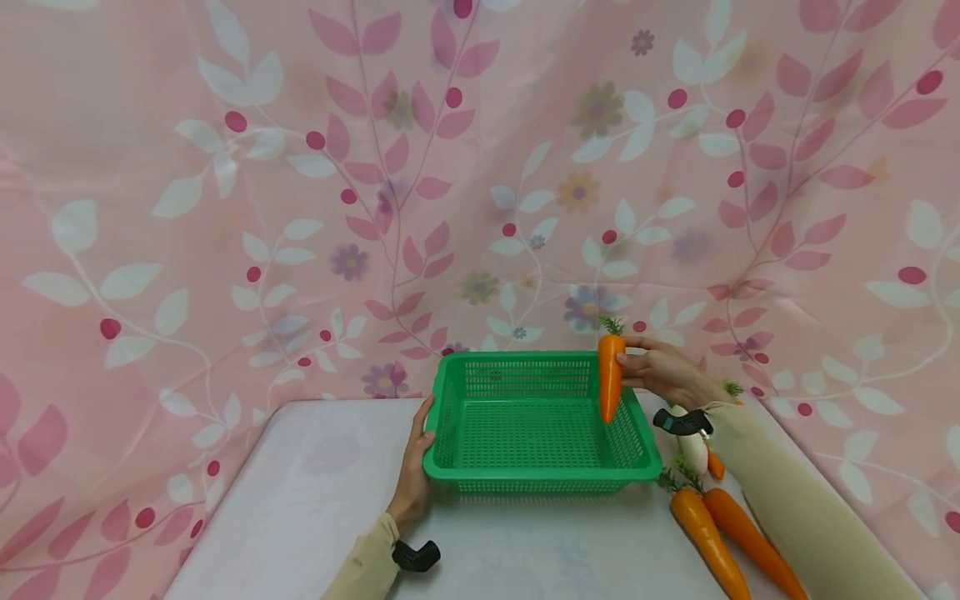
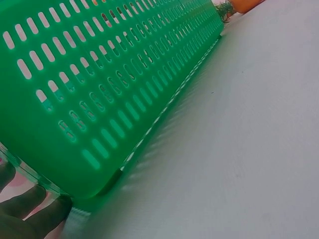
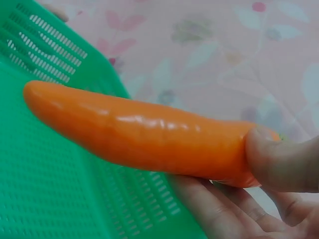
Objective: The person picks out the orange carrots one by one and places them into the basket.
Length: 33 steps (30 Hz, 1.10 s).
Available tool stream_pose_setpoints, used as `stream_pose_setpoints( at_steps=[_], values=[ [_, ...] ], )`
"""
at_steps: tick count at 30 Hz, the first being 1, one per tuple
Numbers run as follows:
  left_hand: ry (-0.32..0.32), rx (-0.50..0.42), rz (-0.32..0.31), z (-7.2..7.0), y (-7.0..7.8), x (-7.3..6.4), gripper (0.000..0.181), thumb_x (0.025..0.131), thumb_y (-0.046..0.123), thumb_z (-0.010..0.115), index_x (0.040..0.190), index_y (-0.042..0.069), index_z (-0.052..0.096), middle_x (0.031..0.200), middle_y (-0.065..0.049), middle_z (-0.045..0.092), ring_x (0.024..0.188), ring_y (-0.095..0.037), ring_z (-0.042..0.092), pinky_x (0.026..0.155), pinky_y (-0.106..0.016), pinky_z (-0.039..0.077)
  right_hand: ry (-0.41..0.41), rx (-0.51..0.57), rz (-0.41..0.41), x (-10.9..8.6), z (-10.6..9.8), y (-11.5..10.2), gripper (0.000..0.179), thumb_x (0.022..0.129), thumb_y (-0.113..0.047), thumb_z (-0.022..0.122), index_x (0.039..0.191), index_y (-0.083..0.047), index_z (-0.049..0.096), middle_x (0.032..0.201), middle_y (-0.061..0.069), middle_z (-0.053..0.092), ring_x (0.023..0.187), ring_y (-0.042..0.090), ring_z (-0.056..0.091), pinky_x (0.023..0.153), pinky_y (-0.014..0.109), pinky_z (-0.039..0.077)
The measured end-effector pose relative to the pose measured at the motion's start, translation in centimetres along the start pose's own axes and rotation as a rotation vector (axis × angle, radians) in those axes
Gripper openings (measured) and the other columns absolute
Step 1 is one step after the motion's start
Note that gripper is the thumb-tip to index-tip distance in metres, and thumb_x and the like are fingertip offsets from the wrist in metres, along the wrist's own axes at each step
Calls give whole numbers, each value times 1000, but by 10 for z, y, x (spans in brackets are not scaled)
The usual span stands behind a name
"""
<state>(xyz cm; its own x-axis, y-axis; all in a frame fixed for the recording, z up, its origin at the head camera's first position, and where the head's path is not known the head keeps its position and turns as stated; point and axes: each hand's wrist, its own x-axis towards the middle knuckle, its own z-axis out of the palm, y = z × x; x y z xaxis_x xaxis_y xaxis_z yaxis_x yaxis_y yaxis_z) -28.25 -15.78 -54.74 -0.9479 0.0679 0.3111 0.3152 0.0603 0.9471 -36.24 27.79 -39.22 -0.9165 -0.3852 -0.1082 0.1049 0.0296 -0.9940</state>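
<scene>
A green plastic basket (image 1: 525,473) with slotted walls stands on the white table, its inside bare. My left hand (image 1: 414,467) holds its left rim, thumb on top; in the left wrist view those fingers (image 2: 30,211) touch the outer side. Above the basket's right end, my right hand (image 1: 660,371) pinches an orange carrot (image 1: 611,375) near its leafy top. The carrot hangs tip down, partly over the right wall. In the right wrist view, the thumb lies on one side of the carrot (image 3: 144,132) and the fingers on the other.
Two carrots (image 1: 705,533) with green tops lie on the table (image 1: 300,492) right of the basket. Behind them, partly hidden by the right forearm, are a white vegetable (image 1: 693,450) and another orange piece (image 1: 716,465). A pink floral curtain (image 1: 480,208) hangs behind the table.
</scene>
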Motion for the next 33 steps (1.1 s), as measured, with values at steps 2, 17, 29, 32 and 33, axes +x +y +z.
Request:
stream_pose_setpoints(
  at_steps=[2, 17, 29, 32, 33],
  values=[
    [0, -1, 0, 0, -1, 0, 60, 111, 29, 23, 171, 34, 20, 179, 2, 14, 165, -30, 12, 126, -69, 10, -14, 4, 0, 3, 5, 0, 70, 111, -13, 52, 167, 3, 13, 121, -1, 67, 107, 14, 74, 100, 37, 60],
    [15, -1, 5, 0, -4, -2, 60, 110, 27, 24, 170, 34, 22, 178, 1, 17, 163, -30, 16, 126, -68, 13, -3, -10, 10, 24, 44, 7, 62, 110, -8, 53, 161, 6, 20, 133, 17, 57, 109, 20, 72, 104, 45, 58],
    [5, 4, 17, 0, -3, 0, 60, 111, 27, 24, 170, 35, 20, 178, 3, 16, 164, -29, 13, 127, -68, 11, -80, -3, 34, 44, 71, 11, 58, 111, -4, 49, 162, 7, 25, 133, 18, 59, 114, 23, 71, 110, 50, 53],
    [1, 4, 19, 0, -2, 1, 60, 111, 27, 23, 170, 35, 20, 179, 1, 15, 164, -31, 14, 126, -69, 11, -93, 9, 45, 47, 77, 10, 56, 111, -3, 49, 161, 8, 27, 133, 19, 59, 113, 24, 71, 111, 50, 52],
    [0, 4, 20, 0, -2, 1, 60, 111, 28, 23, 171, 34, 20, 179, 1, 15, 164, -32, 14, 126, -69, 11, -104, 9, 43, 48, 78, 9, 55, 111, -3, 48, 161, 8, 28, 133, 19, 58, 113, 24, 71, 112, 51, 52]
  ],
)
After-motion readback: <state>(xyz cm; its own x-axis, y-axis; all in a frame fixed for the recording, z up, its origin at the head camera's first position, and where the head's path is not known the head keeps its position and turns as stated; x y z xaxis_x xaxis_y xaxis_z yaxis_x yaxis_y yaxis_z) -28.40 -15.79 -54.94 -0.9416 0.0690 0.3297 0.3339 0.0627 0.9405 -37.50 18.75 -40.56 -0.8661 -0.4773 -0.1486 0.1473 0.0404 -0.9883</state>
